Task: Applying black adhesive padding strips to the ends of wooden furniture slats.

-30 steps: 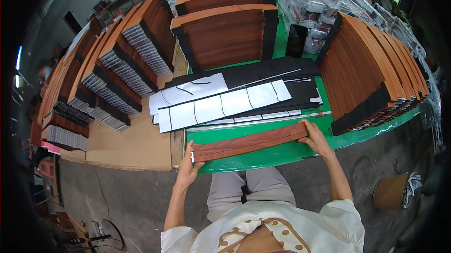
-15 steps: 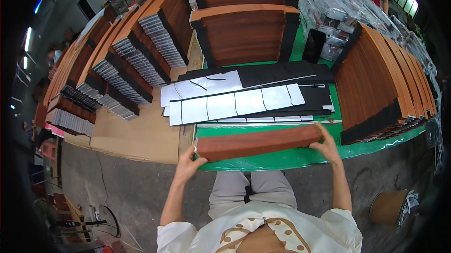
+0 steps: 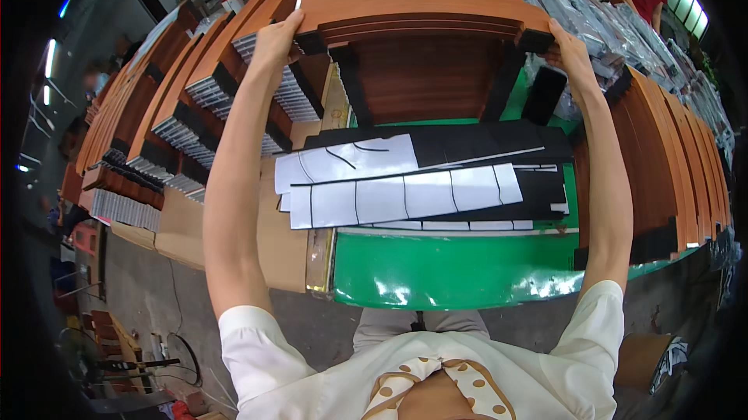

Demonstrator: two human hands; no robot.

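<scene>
Both hands — left hand [image 3: 274,40], right hand [image 3: 569,50] — grip the brown wooden panel [image 3: 417,1] above white backing sheets [image 3: 389,186].

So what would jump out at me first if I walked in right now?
Probably the long brown wooden board held at both ends by the left hand and right hand, on top of a stack of similar boards at the far side. Below it, black and white strips lie on the glossy green table, with more stacked boards fanning out left.

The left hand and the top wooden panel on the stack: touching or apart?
Touching. The head view shows the left hand gripping the left end of the top wooden panel.
</scene>
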